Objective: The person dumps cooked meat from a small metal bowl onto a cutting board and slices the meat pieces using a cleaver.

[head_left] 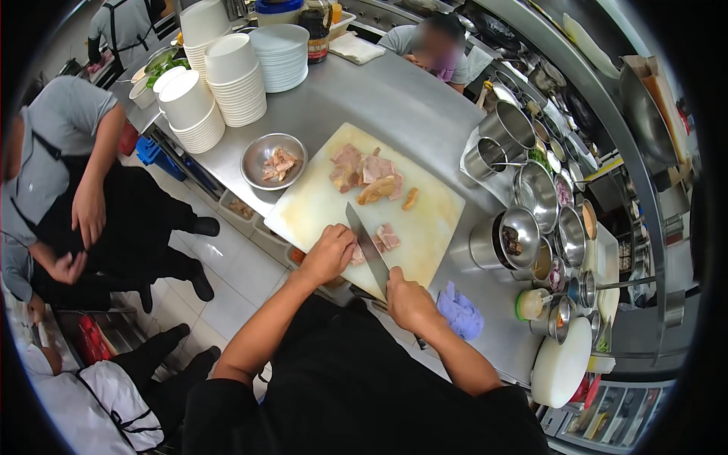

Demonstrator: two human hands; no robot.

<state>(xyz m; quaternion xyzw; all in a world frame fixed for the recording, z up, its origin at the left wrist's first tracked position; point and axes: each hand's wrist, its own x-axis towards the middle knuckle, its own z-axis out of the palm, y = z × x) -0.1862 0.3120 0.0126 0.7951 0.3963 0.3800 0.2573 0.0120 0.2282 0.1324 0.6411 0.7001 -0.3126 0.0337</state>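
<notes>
So this steel counter (356, 83) is pretty packed, ngl. White cutting board (432, 212) sits flat under my fingers. Steel bowl (262, 180) is up past my left fingers (345, 236), stacks of white bowls (241, 98) and white plates (280, 64) further out. Bunched blue-purple cloth (460, 311) is just right of my right fingers (394, 285), steel pot (483, 246) beyond.

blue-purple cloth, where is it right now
In the head view, the blue-purple cloth lies on the steel counter, just right of the right hand and the cutting board.
</notes>
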